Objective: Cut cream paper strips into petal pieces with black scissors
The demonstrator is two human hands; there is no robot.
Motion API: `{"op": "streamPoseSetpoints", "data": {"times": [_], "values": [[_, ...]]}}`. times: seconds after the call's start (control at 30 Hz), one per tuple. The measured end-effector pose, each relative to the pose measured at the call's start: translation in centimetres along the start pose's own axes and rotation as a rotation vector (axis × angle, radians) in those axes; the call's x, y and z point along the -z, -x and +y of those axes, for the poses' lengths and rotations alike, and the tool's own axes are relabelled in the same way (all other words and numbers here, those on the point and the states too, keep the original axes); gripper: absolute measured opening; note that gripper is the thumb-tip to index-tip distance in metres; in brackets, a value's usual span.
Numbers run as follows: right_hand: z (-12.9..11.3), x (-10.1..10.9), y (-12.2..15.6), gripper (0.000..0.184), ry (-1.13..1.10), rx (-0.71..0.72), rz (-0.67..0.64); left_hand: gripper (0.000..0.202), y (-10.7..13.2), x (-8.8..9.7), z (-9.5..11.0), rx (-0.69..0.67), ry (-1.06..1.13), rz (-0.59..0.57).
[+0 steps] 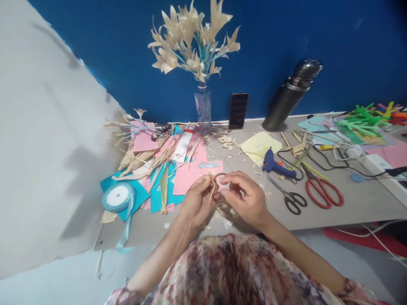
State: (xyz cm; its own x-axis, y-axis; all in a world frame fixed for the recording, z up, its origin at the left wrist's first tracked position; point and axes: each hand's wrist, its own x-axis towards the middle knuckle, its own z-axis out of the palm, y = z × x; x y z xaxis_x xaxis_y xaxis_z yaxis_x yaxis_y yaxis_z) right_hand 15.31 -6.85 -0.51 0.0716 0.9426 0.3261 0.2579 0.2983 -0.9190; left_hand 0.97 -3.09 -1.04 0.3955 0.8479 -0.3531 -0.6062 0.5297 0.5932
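Observation:
My left hand (197, 201) pinches a thin, pale, bent strip (212, 193) between thumb and fingers, above the table's front part. It looks like dried husk, though its exact kind is hard to make out. Close on its right is my right hand (246, 198), fingers curled and the thumb and forefinger tips apart, with nothing visible between them. A small dark curved piece (220, 174) shows just behind the fingertips; I cannot tell whether either hand touches it. Beneath the hands lie brownish fibre scraps (227, 208), and pink paper (181, 180) lies beyond them.
Right of my hands lie a blue glue gun (276, 166), black-handled scissors (294, 201) and red-handled scissors (322, 191). A ribbon roll (116, 196) rests at the left. Behind stand a bottle (203, 108) of husk flowers (193, 40), a phone (238, 111) and a flask (288, 99).

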Motion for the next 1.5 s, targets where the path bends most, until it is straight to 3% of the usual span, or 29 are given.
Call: {"op": "streamPoseSetpoints", "data": {"times": [0.1, 0.27, 0.37, 0.43, 0.53, 0.63, 0.87, 1.07, 1.23, 1.4, 1.5], "values": [[-0.2, 0.1, -0.4, 0.014, 0.087, 0.166, -0.057, 0.024, 0.3, -0.4, -0.6, 0.040, 0.023, 0.004], [-0.2, 0.6, -0.9, 0.011, 0.103, 0.195, -0.104, 0.023, 0.9, -0.1, -0.3, 0.042, -0.069, -0.061], [-0.3, 1.2, -1.0, 0.012, 0.169, 0.245, -0.149, 0.041, 1.1, 0.6, 0.5, 0.061, -0.153, -0.165], [-0.4, 1.7, -1.1, 0.013, 0.251, 0.290, -0.181, 0.050, 1.3, 1.0, 1.1, 0.014, -0.252, -0.227], [-0.7, 2.1, -1.1, 0.015, 0.319, 0.338, -0.222, 0.038, 1.5, 1.2, 1.6, -0.084, -0.441, -0.193], [-0.9, 2.3, -1.1, 0.016, 0.311, 0.347, -0.223, 0.027, 1.6, 1.3, 1.8, -0.073, -0.526, -0.160], [-1.3, 2.7, -0.8, 0.016, 0.424, 0.354, -0.337, 0.026, 2.0, 1.4, 2.2, 0.013, -0.683, -0.236], [-1.5, 2.7, -0.7, 0.014, 0.322, 0.247, -0.300, 0.020, 2.2, 1.5, 2.0, 0.020, -0.740, -0.136], [-1.4, 2.2, -0.2, 0.014, 0.236, 0.074, -0.171, 0.018, 2.4, 1.0, 1.7, -0.119, -0.749, -0.046], [-1.2, 1.4, 0.1, 0.008, 0.215, 0.083, -0.137, 0.006, 2.6, 0.2, 1.2, -0.339, -0.935, 0.058], [-1.1, 1.1, 0.2, 0.007, 0.207, 0.108, -0.100, 0.007, 2.7, 0.1, 1.0, -0.420, -1.009, 0.046]]}}
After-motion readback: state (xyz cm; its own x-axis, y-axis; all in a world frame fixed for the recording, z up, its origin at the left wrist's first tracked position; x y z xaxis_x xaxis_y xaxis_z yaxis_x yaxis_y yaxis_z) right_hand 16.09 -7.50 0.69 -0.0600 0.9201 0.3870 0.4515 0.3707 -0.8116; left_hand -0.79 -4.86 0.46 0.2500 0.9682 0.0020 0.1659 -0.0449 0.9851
